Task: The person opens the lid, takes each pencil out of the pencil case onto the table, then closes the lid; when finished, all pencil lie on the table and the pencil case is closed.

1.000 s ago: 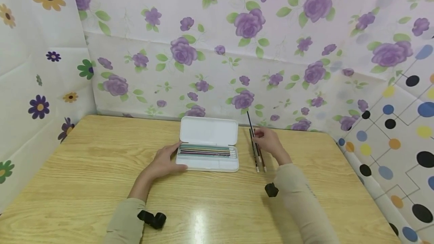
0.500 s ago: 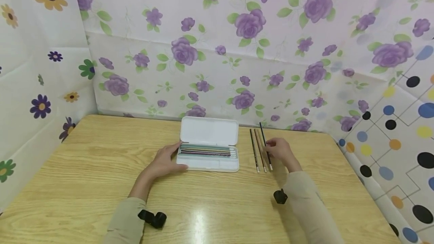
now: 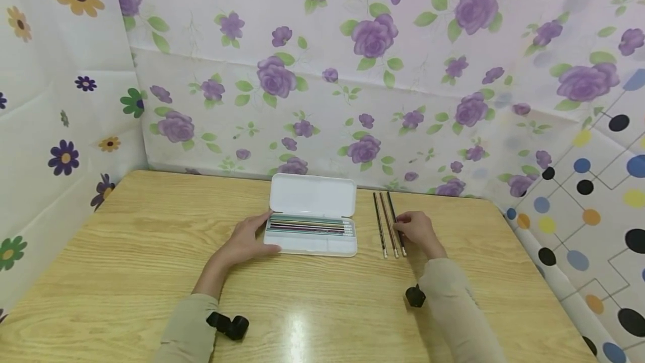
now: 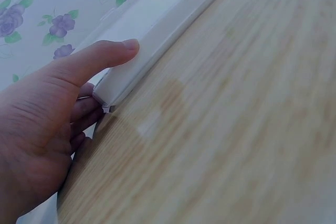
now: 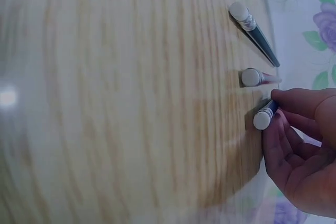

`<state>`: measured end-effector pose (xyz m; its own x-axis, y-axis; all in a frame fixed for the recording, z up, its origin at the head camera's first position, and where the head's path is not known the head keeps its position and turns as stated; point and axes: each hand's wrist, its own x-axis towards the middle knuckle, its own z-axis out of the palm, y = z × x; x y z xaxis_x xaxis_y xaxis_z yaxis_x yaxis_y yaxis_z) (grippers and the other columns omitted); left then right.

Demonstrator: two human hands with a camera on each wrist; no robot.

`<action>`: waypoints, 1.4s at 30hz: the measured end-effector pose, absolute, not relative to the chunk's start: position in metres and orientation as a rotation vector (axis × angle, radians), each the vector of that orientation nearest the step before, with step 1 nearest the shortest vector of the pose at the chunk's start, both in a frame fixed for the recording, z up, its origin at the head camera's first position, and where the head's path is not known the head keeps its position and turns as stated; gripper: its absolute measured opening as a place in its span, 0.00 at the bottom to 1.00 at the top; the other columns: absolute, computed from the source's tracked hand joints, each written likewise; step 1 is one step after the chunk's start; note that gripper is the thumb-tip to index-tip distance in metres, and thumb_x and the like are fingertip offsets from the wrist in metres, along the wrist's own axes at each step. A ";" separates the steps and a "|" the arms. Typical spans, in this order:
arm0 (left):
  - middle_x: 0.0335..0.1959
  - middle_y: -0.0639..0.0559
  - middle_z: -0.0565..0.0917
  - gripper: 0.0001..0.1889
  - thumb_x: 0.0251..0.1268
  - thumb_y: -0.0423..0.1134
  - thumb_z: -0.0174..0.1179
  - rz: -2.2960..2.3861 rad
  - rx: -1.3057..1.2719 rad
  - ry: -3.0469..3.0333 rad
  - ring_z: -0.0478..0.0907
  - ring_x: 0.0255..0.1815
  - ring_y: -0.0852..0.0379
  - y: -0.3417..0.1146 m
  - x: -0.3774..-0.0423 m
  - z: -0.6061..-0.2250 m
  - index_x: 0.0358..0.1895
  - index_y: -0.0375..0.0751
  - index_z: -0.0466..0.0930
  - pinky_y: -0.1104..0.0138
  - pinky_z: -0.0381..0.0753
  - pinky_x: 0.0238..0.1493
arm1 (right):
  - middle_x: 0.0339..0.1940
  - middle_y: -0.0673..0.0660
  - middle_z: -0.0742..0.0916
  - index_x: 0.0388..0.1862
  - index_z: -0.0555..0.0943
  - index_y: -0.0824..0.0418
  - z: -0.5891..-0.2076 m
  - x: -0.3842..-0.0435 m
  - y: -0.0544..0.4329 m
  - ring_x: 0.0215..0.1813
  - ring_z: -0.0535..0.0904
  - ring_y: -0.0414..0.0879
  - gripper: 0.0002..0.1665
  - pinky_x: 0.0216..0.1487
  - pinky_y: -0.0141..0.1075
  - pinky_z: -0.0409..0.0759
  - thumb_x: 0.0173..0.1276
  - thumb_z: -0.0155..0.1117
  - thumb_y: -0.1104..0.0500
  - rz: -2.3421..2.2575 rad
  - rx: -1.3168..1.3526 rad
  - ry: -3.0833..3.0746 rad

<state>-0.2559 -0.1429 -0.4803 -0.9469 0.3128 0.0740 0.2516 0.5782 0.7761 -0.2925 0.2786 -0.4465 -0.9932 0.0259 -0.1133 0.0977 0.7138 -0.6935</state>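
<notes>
A white pencil case (image 3: 309,246) lies on the table with its lid raised at the back and several pencils (image 3: 307,225) lying lengthwise inside. My left hand (image 3: 247,238) holds the case's left end, thumb on the front edge and fingers behind the corner, as the left wrist view (image 4: 52,114) shows. To the right of the case, three eraser-tipped pencils lie side by side: a dark green one (image 3: 379,224), a reddish-brown one (image 3: 388,225) and a dark blue one (image 3: 392,205). Between thumb and fingers, my right hand (image 3: 417,231) pinches the dark blue pencil. Its white eraser (image 5: 262,120) points toward the right wrist camera.
The wooden table (image 3: 322,307) ends at the back against a flowered cloth (image 3: 227,99). Patterned sheets also stand along the left and right sides. Black wrist cameras sit on both sleeves.
My right hand has carried the dark blue pencil from above the other two to their right side and lowered it onto the table. The left hand has stayed on the case.
</notes>
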 end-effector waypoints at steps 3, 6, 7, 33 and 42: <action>0.69 0.33 0.64 0.52 0.49 0.51 0.74 1.328 0.485 2.726 0.53 0.70 0.31 -0.143 -0.255 -0.479 0.75 0.36 0.56 0.36 0.51 0.65 | 0.40 0.65 0.84 0.53 0.78 0.78 -0.447 -0.293 0.277 0.35 0.83 0.50 0.19 0.34 0.37 0.82 0.66 0.63 0.66 -1.148 0.106 2.845; 0.69 0.33 0.64 0.51 0.49 0.51 0.74 1.330 0.483 2.724 0.53 0.70 0.31 -0.143 -0.255 -0.479 0.75 0.36 0.56 0.36 0.51 0.65 | 0.38 0.64 0.84 0.51 0.78 0.78 -0.448 -0.293 0.276 0.32 0.82 0.47 0.18 0.33 0.36 0.82 0.66 0.62 0.67 -1.134 0.087 2.870; 0.69 0.33 0.64 0.51 0.49 0.51 0.74 1.332 0.482 2.723 0.53 0.70 0.31 -0.143 -0.255 -0.479 0.75 0.36 0.56 0.36 0.51 0.65 | 0.37 0.64 0.84 0.51 0.78 0.78 -0.448 -0.294 0.276 0.32 0.82 0.47 0.17 0.33 0.36 0.82 0.66 0.62 0.68 -1.125 0.079 2.877; 0.71 0.35 0.61 0.51 0.49 0.52 0.73 1.326 0.440 2.702 0.50 0.71 0.32 -0.143 -0.256 -0.480 0.75 0.38 0.56 0.38 0.49 0.65 | 0.48 0.67 0.83 0.51 0.80 0.73 -0.423 -0.292 0.246 0.51 0.78 0.60 0.16 0.49 0.50 0.78 0.71 0.58 0.62 -1.036 -0.107 2.954; 0.72 0.35 0.61 0.52 0.49 0.51 0.74 1.336 0.445 2.698 0.49 0.72 0.32 -0.143 -0.255 -0.480 0.75 0.38 0.55 0.37 0.48 0.66 | 0.44 0.61 0.85 0.51 0.81 0.71 -0.415 -0.292 0.207 0.48 0.81 0.55 0.16 0.48 0.45 0.79 0.69 0.63 0.63 -1.010 -0.438 2.914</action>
